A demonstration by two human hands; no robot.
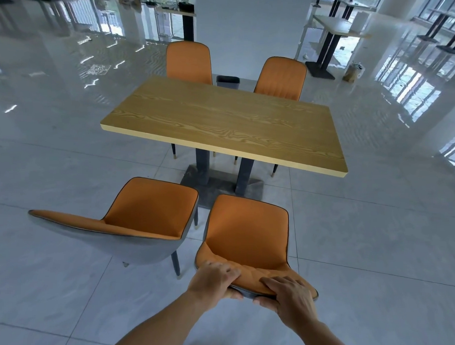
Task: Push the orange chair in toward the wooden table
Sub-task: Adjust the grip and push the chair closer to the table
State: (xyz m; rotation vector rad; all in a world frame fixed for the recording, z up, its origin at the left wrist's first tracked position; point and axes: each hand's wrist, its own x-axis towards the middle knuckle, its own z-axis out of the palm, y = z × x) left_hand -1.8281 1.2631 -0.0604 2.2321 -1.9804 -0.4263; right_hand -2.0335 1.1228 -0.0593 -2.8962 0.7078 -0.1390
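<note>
An orange chair (247,229) with a grey shell stands right in front of me, its seat facing the wooden table (223,120). The seat's front edge is near the table's metal base, a short gap from the near table edge. My left hand (213,279) and my right hand (289,294) both grip the top of the chair's backrest, fingers over the orange side, thumbs under the grey rim. The chair's legs are hidden below the seat.
A second orange chair (132,218) stands to the left, pulled out and turned askew. Two more orange chairs (189,61) (280,77) sit at the table's far side, with a small dark bin (227,81) between them. Glossy tiled floor lies all around; other tables stand far behind.
</note>
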